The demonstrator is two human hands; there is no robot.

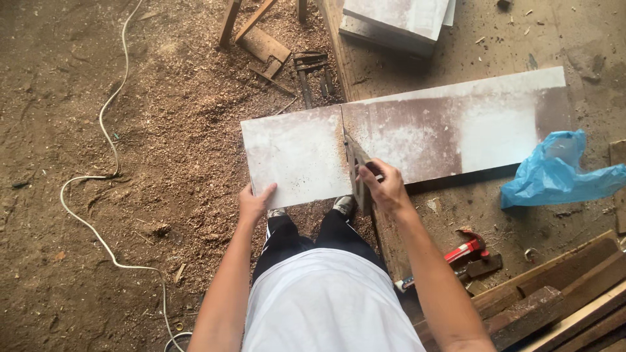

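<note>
A long whitish-brown board (430, 127) lies across a dusty workbench (508, 39), its left part overhanging the sawdust floor. A saw cut runs from the far edge towards me through the board. My right hand (386, 188) is shut on the handle of a hand saw (355, 166), whose blade sits in that cut. My left hand (254, 202) grips the near edge of the overhanging board piece (293, 153), thumb on top.
A crumpled blue plastic bag (554, 171) lies at the right on the bench. A red-handled hammer (466, 249) rests near stacked timber (561, 293). A white cable (104, 117) winds over the sawdust. More boards (398, 19) and wooden scraps (261, 42) sit beyond.
</note>
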